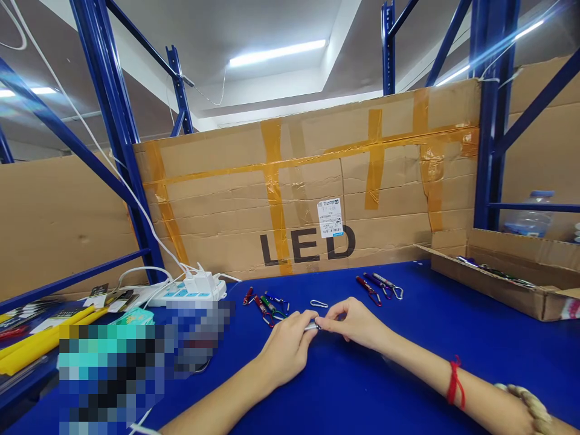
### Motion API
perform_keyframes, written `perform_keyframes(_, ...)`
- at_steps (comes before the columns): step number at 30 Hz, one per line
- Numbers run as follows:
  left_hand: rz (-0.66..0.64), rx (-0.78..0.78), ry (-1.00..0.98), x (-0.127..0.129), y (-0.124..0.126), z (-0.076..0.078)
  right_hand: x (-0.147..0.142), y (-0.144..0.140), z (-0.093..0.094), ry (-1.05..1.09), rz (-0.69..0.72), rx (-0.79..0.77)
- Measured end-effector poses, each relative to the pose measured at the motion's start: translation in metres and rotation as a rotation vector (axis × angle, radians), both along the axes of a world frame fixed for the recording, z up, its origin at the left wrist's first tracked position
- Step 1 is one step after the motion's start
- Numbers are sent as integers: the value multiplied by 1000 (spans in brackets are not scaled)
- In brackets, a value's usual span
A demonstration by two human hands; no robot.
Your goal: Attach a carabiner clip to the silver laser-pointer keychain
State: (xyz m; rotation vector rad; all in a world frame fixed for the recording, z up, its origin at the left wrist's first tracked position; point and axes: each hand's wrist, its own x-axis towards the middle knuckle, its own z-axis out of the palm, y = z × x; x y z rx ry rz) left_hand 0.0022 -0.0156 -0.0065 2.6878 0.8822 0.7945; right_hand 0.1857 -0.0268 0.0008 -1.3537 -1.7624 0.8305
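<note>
My left hand is closed around a small silver tube, mostly covered by the fingers. With thumb and forefinger my right hand pinches at the tube's right end; what lies between those fingertips is too small to make out. Just beyond the hands, a silver carabiner clip lies loose on the blue table. To its left is a cluster of red, green and blue tubes with carabiner clips. On the right lie red, purple and silver clip tubes.
An open cardboard box holding slim items stands at the right. A white power strip with cables sits at the back left. Yellow tubes and packets lie at the left edge. A cardboard panel closes off the back.
</note>
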Motion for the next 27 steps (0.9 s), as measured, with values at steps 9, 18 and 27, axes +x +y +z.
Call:
perform_keyframes(9, 55, -34, -19, 1, 4, 3, -4, -7, 8, -105, -130, 264)
perform_keyframes(18, 48, 22, 6, 2, 5, 0, 0, -6, 10, -140, -80, 299)
perform_keyframes(27, 9, 33, 38, 2, 5, 3, 0, -4, 9, -145, -82, 266)
